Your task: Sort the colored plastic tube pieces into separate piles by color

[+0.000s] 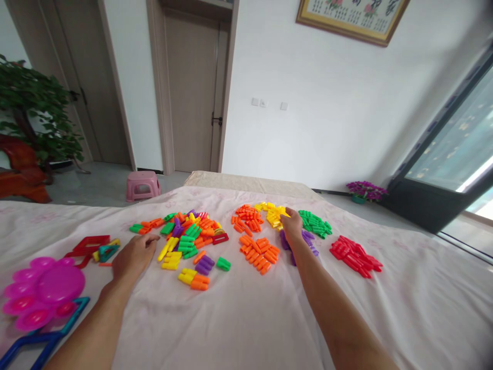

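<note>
My right hand [293, 225] reaches over the pile of yellow bullet-shaped plastic blocks [274, 218], its thumb and forefinger closed around a yellow block at the pile's edge. Purple blocks [310, 241] lie partly hidden under my right wrist. My left hand [135, 253] rests on the cloth with curled fingers, and I see nothing in it. Just right of its fingertips spreads a mixed heap of blocks [188, 239] in orange, green, yellow and purple. Two groups of orange blocks [260, 253] sit between my hands.
Green blocks [316, 224] and red blocks [355, 255] form piles on the right. At left are a pink paw-shaped tray [61, 282], a blue frame-like piece [42, 336] and a red frame-like piece [90, 240]. A pale cloth [246, 329] covers the surface. A pink stool [143, 186] stands beyond.
</note>
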{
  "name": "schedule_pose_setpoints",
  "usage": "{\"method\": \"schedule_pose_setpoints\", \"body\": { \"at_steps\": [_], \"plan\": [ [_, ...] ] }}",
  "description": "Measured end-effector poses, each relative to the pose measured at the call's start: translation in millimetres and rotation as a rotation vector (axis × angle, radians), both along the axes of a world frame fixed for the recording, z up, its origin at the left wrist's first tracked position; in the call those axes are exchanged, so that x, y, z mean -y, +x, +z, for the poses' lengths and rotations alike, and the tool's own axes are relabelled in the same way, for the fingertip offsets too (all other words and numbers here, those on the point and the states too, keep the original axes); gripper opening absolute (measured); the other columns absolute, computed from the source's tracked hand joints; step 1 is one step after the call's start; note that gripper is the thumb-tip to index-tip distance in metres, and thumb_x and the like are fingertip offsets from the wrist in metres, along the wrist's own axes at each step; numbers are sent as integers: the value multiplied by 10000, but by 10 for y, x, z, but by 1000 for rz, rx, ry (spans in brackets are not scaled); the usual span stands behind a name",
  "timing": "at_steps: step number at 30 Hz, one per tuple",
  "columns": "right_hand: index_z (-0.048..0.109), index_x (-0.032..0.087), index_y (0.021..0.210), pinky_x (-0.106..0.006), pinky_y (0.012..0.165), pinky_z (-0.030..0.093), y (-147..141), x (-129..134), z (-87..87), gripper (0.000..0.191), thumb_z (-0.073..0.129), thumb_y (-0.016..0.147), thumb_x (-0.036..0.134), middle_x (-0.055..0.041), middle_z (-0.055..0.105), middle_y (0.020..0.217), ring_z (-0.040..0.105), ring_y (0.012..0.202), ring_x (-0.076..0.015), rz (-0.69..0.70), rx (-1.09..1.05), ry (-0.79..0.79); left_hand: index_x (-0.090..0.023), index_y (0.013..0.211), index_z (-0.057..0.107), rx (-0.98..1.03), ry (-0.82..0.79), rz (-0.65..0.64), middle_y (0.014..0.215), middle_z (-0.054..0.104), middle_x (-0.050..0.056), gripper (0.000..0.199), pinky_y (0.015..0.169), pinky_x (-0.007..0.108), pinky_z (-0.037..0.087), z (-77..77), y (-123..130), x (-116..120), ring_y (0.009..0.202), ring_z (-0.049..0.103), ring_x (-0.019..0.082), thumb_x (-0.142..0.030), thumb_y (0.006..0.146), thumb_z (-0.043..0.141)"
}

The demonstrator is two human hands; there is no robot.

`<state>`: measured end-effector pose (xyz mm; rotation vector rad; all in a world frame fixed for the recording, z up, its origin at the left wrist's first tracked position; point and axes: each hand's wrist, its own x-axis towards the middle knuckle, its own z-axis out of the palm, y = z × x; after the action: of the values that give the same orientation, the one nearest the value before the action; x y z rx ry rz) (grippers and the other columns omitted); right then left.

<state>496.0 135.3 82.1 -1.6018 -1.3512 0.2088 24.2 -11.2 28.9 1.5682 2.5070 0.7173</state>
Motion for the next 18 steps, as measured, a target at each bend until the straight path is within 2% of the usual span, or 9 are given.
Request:
{"method": "schedule_pose_setpoints", "body": {
  "at_steps": [2,5,7,10,14,18],
  "plan": [
    [661,65,1212,-339,870,541,-84,65,-37,486,548,761,207,-175,703,1204,695,968,-219,38,-87,-15,-274,1116,746,-4,-1,6,1201,720,74,385,639,291,444,8,9,3,985,674,260,-413,904,457],
    [709,127,1110,-325,851,537,-447,336,-87,361,550,796,210,-100,744,1091,696,908,-194,266,-93,-33,-284,1121,742,-4,-7,5,1218,713,57,384,639,281,431,25,21,4,990,670,244,-410,908,448],
    [734,167,1025,-308,838,524,-773,613,-86,266,559,833,220,-63,754,1014,688,880,-179,448,22,-37,-290,1132,738,-3,-13,5,1239,703,50,391,648,281,428,31,25,4,1001,665,240,-411,911,439],
    [753,214,1004,-292,834,490,-1234,1057,-39,206,591,888,267,-46,742,1016,663,887,-169,674,289,-69,-295,1137,736,-1,-17,8,1258,693,45,402,652,286,424,30,22,6,1009,662,242,-422,914,427],
    [768,243,1004,-342,882,444,-1622,1440,-6,268,653,891,457,-67,717,1052,604,1029,-232,744,595,-136,-294,1142,737,11,-13,10,1258,695,48,404,640,286,422,23,17,5,995,664,243,-429,913,432],
    [755,233,962,-375,902,416,-1765,1543,-48,269,722,835,468,-71,707,1040,571,1078,-261,728,678,-198,-291,1136,738,13,-12,5,1267,689,55,403,652,299,432,22,15,1,1001,663,251,-428,913,432]
  ]
}}
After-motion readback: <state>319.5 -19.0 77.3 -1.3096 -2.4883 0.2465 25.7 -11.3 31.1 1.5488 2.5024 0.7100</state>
